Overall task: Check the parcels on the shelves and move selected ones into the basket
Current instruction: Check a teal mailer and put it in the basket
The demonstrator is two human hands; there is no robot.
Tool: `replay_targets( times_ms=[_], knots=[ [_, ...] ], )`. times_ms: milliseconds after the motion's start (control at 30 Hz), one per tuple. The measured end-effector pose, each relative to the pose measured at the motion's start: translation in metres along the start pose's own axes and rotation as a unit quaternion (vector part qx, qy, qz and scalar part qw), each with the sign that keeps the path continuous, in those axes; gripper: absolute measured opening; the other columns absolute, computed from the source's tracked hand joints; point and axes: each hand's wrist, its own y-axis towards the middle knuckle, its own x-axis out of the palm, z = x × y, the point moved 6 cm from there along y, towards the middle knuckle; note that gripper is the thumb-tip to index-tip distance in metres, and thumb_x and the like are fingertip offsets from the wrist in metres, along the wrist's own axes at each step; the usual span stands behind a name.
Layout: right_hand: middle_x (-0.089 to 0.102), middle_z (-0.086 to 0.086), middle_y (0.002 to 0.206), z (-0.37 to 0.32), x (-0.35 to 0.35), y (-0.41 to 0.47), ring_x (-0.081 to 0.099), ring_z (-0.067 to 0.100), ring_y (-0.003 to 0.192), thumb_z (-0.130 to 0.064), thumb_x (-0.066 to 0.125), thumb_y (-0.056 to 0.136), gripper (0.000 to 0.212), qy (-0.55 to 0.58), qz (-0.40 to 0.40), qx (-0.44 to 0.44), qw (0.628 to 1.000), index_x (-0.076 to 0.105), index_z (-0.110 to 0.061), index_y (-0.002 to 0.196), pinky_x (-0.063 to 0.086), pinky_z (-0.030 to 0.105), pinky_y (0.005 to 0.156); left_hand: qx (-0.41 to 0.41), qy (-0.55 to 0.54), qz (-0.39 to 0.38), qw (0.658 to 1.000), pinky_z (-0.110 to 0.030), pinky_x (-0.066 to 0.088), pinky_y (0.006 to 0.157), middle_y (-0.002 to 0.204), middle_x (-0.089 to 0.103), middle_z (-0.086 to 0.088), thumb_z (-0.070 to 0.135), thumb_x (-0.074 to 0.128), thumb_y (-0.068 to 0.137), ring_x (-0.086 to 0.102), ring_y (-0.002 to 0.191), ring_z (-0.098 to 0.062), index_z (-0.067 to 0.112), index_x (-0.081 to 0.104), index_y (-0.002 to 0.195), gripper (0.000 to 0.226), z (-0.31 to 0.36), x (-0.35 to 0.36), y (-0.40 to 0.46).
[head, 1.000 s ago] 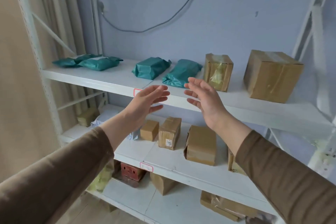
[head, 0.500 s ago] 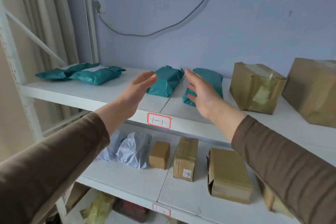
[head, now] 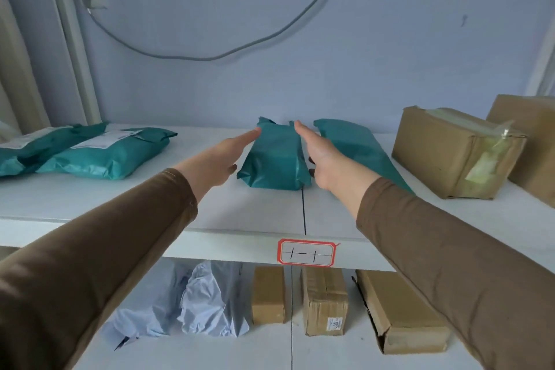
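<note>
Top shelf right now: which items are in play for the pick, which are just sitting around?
In play:
- middle green parcel
- left hand, fingers straight beside it
- right hand, on its other side

Lying about:
- green parcel at right
- taped carton
- grey bags below
- wall cable

- Bare white upper shelf (head: 264, 213) in front of the middle green parcel (head: 274, 156); open approach from the front edge.
- Narrow gap on its right, taken up by the right hand (head: 322, 159), with another green parcel (head: 357, 144) just beyond.
- Wider bare strip on its left, around the left hand (head: 219, 159), before two flat green mailers (head: 99, 153).
- Taped cardboard box (head: 453, 153) blocking farther right.
</note>
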Motion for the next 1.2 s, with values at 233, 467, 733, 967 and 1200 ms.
replay_targets(
  times_ms=[233,467,733,967,1200],
  knots=[
    [0.076,0.004,0.117,0.016,0.019,0.022,0.074,0.025,0.106,-0.061,0.068,0.089,0.053,0.008,0.036,0.002,0.999,0.070,-0.021,0.124,0.058,0.043,0.100,-0.023,0.006,-0.098,0.995,-0.038,0.051,0.109,0.129,0.073,-0.002,0.073,0.076,0.074,0.071,0.115,-0.022,0.017,0.065,0.132,0.082,-0.011,0.006,0.030],
    [0.077,-0.001,0.110,0.021,0.025,-0.017,0.074,0.018,0.097,-0.041,0.062,0.101,0.016,0.030,0.010,-0.056,0.998,0.067,-0.027,0.108,0.060,0.034,0.086,0.017,-0.049,-0.135,0.989,-0.035,0.058,0.094,0.115,0.079,0.001,0.054,0.066,0.095,0.075,0.106,-0.018,0.019,0.070,0.122,0.044,-0.003,0.013,-0.012],
    [0.071,0.000,0.132,0.041,-0.009,-0.138,0.072,0.017,0.116,-0.026,0.073,0.095,0.057,0.060,-0.010,-0.191,0.980,0.052,-0.028,0.147,0.058,0.039,0.099,0.113,-0.148,-0.152,0.971,-0.038,0.058,0.096,0.131,0.070,0.004,0.040,0.068,0.097,0.069,0.107,-0.017,0.030,0.050,0.147,0.054,-0.017,0.022,-0.135],
    [0.057,-0.004,0.148,0.096,-0.050,-0.262,0.062,0.014,0.130,-0.017,0.070,0.096,0.061,-0.017,-0.069,-0.237,0.969,0.045,-0.030,0.151,0.053,0.040,0.108,0.083,-0.170,-0.202,0.961,-0.039,0.059,0.091,0.133,0.070,-0.002,0.032,0.075,0.085,0.072,0.113,-0.022,0.027,0.032,0.157,0.083,-0.060,0.043,-0.258],
    [0.054,0.001,0.152,0.151,-0.079,-0.322,0.056,0.016,0.136,-0.005,0.055,0.097,0.060,-0.095,-0.080,-0.203,0.971,0.042,-0.018,0.154,0.053,0.029,0.103,0.102,-0.066,-0.225,0.967,-0.044,0.054,0.106,0.139,0.066,-0.002,0.018,0.082,0.078,0.066,0.125,-0.021,0.015,0.049,0.143,0.073,-0.099,0.064,-0.334]
  ],
)
